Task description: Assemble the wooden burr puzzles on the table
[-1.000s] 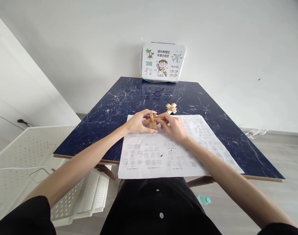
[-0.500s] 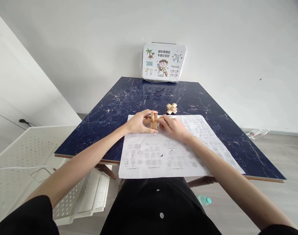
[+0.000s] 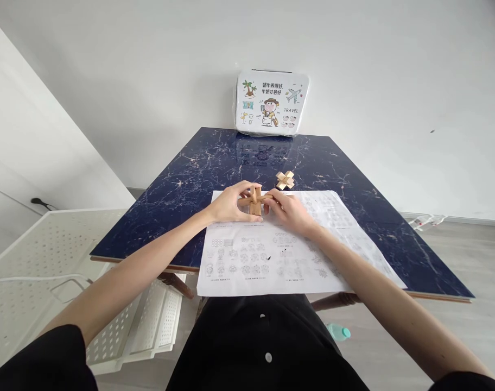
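Observation:
Both my hands are on a wooden burr puzzle (image 3: pixel 255 202) made of crossed sticks, held over the upper left of a printed sheet (image 3: pixel 231 279). My left hand (image 3: pixel 230 204) grips its upright block between thumb and fingers, from the left. From the right, my right hand (image 3: pixel 286 210) pinches the end of the stick that runs sideways through the puzzle. The fingertips hide part of that stick's end. A second, paler wooden burr puzzle (image 3: pixel 285 180) sits assembled on the table just beyond the sheet.
A dark blue marbled table (image 3: pixel 170 184) carries the sheet. At its far edge a white cartoon-printed case (image 3: pixel 272 103) leans on the wall. A white perforated shelf unit (image 3: pixel 80 239) stands at the left. On the floor are a teal-capped bottle (image 3: pixel 339 332) and clear packaging (image 3: pixel 427 222).
Almost nothing differs. Both hands keep their hold on the puzzle, and the upright block is turned very slightly between them.

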Demonstrator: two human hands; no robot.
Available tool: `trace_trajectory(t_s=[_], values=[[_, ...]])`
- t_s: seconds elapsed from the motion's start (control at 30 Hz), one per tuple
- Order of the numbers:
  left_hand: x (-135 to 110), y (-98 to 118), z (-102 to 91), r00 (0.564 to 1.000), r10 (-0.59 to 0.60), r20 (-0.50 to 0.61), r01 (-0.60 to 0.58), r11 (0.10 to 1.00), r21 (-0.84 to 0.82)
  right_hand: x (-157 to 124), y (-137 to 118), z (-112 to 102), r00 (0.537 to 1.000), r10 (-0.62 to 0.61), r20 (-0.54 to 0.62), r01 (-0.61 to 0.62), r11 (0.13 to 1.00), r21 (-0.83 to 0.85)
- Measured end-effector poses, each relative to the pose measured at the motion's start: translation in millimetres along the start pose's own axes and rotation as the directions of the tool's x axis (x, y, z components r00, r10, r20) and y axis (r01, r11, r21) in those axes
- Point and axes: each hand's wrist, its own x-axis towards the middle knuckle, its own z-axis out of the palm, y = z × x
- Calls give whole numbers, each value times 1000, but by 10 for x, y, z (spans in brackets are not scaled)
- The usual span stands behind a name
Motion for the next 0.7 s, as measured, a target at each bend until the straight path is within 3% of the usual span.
trace_trajectory(t_s=[0.3, 0.5, 0.7], values=[[13, 33, -53, 999, 36, -21, -35, 999, 31, -12, -99, -72, 997, -48, 59, 45, 997, 56], [-13, 13, -51, 996, 80, -36, -76, 992, 98, -28, -43, -65, 995, -86, 40, 87, 996, -24], [-27, 3, -43, 979, 187, -79, -168, 965, 199, -27, 46, -11, 999, -40, -6, 39, 991, -126]])
